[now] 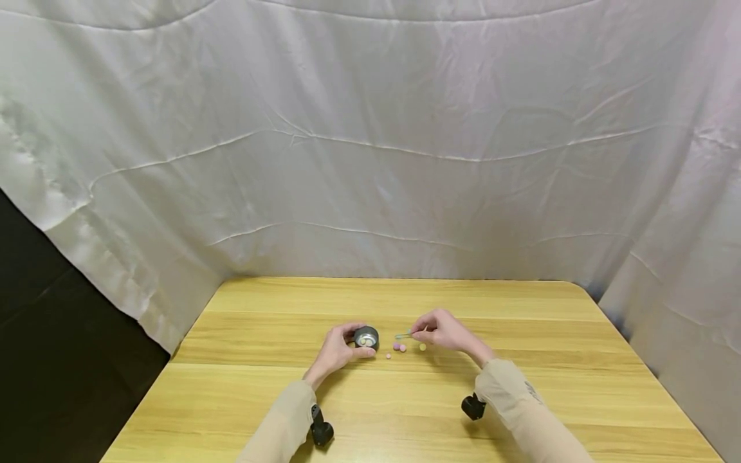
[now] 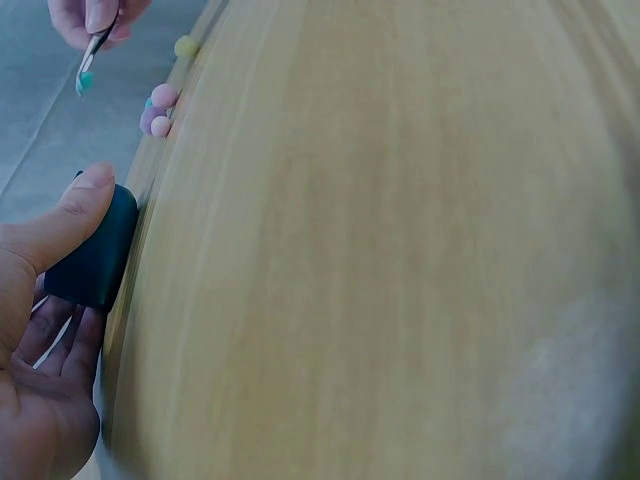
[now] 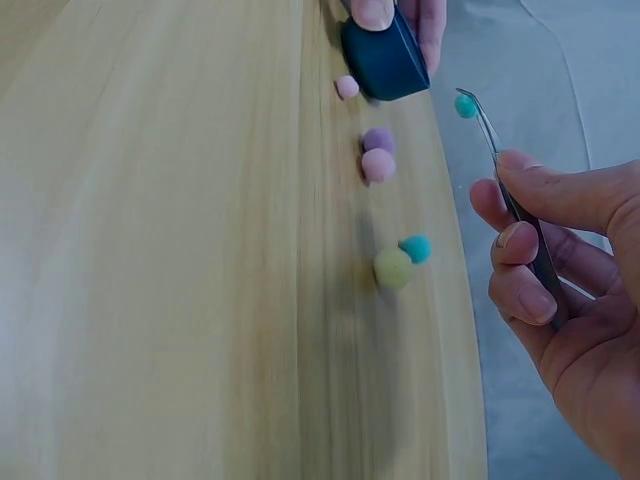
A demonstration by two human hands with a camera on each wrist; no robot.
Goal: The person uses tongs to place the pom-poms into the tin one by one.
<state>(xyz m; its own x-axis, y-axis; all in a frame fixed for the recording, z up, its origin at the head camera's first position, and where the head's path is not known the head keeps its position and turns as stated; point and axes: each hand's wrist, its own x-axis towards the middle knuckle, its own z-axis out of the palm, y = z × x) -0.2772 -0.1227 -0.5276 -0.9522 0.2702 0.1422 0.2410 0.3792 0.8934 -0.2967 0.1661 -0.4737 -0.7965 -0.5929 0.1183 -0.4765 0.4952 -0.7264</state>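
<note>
Fingers and thumb of my left hand grip a small dark cup from its left side. Its inside looks silvery in the head view, and a few pale pom-poms lie in it. My right hand holds curved tweezers with thumb and fingers. At their tips a teal pom-pom is pinched, raised above the table to the right of the cup. Between the hands lie a purple pom-pom, a pink pom-pom touching it, and a smaller pink pom-pom nearer the cup.
Below the right hand, a yellow pom-pom sits against another teal pom-pom. The wooden table stretches to a back edge, with a grey cloth hanging behind it. Both wrists carry black cameras.
</note>
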